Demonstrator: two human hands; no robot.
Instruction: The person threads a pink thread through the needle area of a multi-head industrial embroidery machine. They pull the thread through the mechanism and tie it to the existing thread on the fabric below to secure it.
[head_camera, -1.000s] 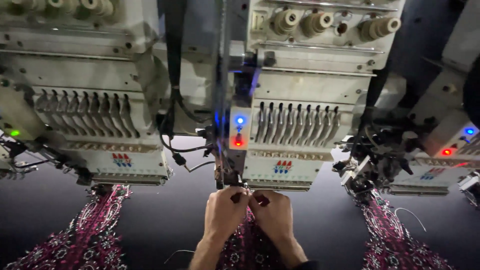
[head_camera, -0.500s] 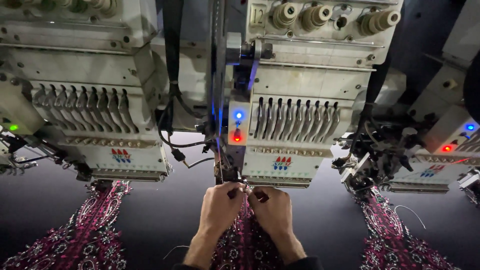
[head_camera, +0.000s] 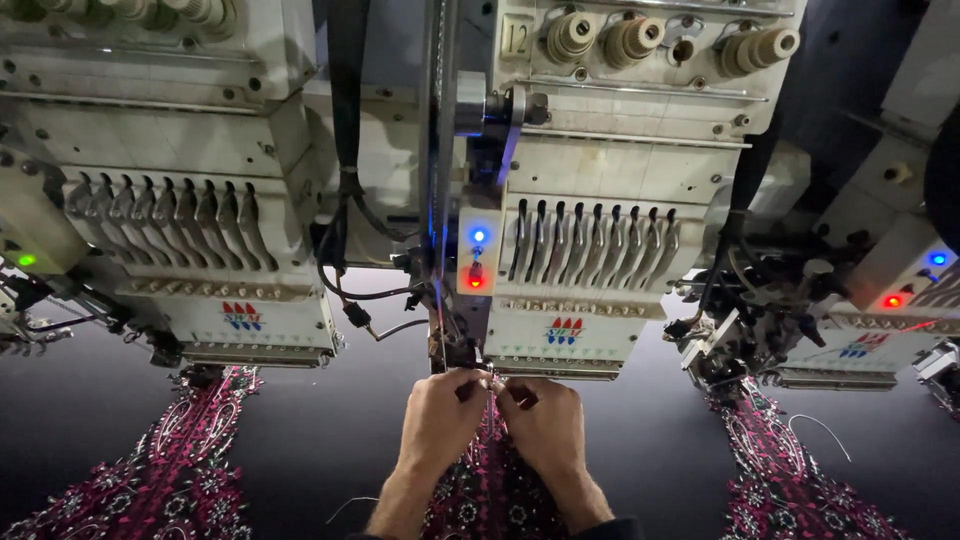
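- Cream-white metal embroidery heads, three counted: middle head (head_camera: 590, 200) straight above both hands, second head (head_camera: 170, 180) up and to the left of the left hand, third head (head_camera: 880, 310) off to the right of the right hand, partly cut by the frame edge.
- Left hand (head_camera: 440, 415) and right hand (head_camera: 545, 420) side by side, thumbs nearly touching, both raised to the needle area (head_camera: 487, 372) under the middle head.
- Both hands pinched at the fingertips on something thin; looks like a thread (head_camera: 492, 385), too fine to be sure.
- Patterned strips, three: red-and-white embroidered strip (head_camera: 490, 490) running under and between the wrists, one strip (head_camera: 190, 460) well left of the left hand, one strip (head_camera: 780, 470) well right of the right hand; all lie on black cloth (head_camera: 330, 440).
- Thread cones (head_camera: 630, 38), three, on top of the middle head, far above the hands.
- Lamps on middle head: one blue (head_camera: 478, 236), one red (head_camera: 476, 282), above the left hand.
- Small red-and-blue emblem sticker (head_camera: 565, 331) on the middle head's lower face, just above the right hand; same kind of sticker (head_camera: 241, 316) on the left head.
- Green lamp (head_camera: 26, 260) far left.
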